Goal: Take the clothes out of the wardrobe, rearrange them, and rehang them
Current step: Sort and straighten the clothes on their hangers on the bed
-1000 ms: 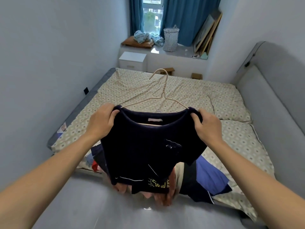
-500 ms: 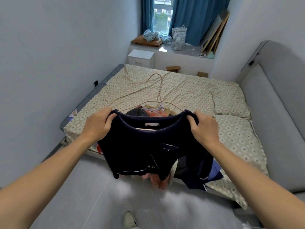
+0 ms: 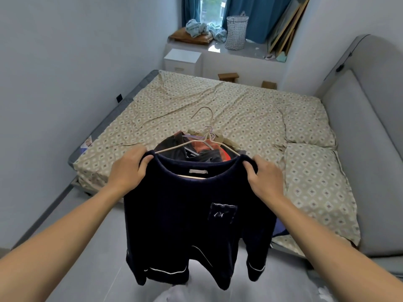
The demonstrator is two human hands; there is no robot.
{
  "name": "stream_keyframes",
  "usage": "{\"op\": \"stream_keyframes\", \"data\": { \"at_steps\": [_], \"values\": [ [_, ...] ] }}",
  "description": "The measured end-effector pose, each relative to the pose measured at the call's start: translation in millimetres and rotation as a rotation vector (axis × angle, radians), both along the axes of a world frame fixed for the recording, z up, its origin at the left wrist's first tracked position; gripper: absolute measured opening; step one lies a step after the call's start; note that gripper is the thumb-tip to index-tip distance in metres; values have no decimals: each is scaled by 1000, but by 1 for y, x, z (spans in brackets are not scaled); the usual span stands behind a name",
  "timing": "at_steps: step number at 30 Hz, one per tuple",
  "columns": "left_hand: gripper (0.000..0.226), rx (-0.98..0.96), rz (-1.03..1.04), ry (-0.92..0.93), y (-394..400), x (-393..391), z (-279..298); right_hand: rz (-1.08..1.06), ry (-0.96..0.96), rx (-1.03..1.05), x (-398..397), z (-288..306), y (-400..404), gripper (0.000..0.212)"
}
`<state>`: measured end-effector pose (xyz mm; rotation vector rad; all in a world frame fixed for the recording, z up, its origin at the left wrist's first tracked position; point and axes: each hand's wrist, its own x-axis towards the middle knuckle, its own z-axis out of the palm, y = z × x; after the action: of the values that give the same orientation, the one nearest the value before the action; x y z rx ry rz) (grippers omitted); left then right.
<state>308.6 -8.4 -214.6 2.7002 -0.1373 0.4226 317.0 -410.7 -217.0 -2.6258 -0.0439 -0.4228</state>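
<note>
From the head camera, we hold a dark navy knitted top with white piping and a small chest pocket (image 3: 185,216) up by its shoulders, above the grey floor (image 3: 72,216) at the foot of the bed. Our left hand (image 3: 128,168) pinches the left shoulder seam, fingers curled over the fabric; our right hand (image 3: 265,177) pinches the right shoulder the same way. A thin pale wire hanger (image 3: 206,136) sits inside the neckline, its hook rising above the collar. Just behind the top, a heap of dark, red and tan clothes (image 3: 202,149) lies on the bed covered in a beige diamond-patterned sheet (image 3: 239,112). Two matching pillows (image 3: 309,144) lie on the right side, against a grey padded headboard (image 3: 359,118). Farther back, a white checked laundry basket (image 3: 236,32) stands on the window ledge beside blue curtains (image 3: 257,16).
</note>
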Motion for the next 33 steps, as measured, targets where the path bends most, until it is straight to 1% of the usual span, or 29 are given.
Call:
{"op": "stream_keyframes", "data": {
  "at_steps": [3,6,11,15,20,23,26,29,33],
  "values": [
    [18,-2,11,16,10,42,-30,-10,37,-5,41,-24,12,34],
    [19,14,1,33,22,101,-66,-17,89,-13,96,-51,25,30],
    [25,19,5,145,45,223,-134,-42,187,-16,205,-114,51,32],
    [27,13,-30,222,55,313,-187,-69,269,-38,287,-167,66,33],
    [30,49,-41,282,54,404,-240,-130,338,-82,365,-221,74,28],
    [25,51,-56,295,50,433,-259,-131,381,-84,398,-240,72,26],
    [19,40,-41,318,41,448,-268,-129,394,-63,417,-251,73,18],
    [17,28,-35,340,32,450,-266,-69,410,-89,419,-252,81,15],
    [15,1,-75,364,12,435,-252,7,420,-78,404,-240,91,17]
  ]
}}
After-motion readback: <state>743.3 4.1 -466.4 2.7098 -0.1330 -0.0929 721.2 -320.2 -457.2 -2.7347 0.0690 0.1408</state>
